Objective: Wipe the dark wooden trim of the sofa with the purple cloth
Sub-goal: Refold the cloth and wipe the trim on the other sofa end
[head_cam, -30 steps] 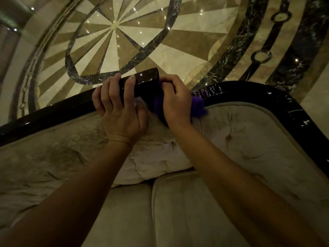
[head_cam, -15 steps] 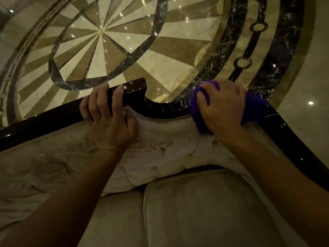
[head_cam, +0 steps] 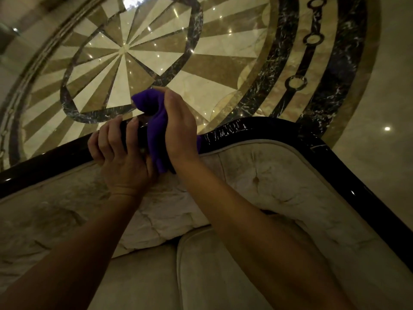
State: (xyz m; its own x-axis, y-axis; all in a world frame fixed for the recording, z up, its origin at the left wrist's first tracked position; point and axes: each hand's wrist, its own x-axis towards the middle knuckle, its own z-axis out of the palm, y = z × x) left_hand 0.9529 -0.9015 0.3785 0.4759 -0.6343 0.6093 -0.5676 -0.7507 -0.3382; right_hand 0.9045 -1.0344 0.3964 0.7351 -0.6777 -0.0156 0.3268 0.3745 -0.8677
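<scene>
**Colours / patterns**

Cloth (head_cam: 159,128): solid purple, no print, brightest hue in view.
Trim (head_cam: 279,133): near-black dark wood, high gloss, white glare streaks at 1 o'clock of the cloth.
Sofa (head_cam: 274,182): pale beige-cream fabric, tufted, mottled with darker creases; piping the same cream. Seat cushion at 6 o'clock is a plain, flatter beige.
Floor (head_cam: 125,50): polished marble. Sunburst medallion at 11 o'clock, alternating cream and tan wedges, ringed by a black band with white veining. Outer rings at 1 o'clock: tan, then black veined marble, with a cream stripe carrying a black chain-link motif. Plain beige beyond at 3 o'clock. White light specks scattered over it.
</scene>
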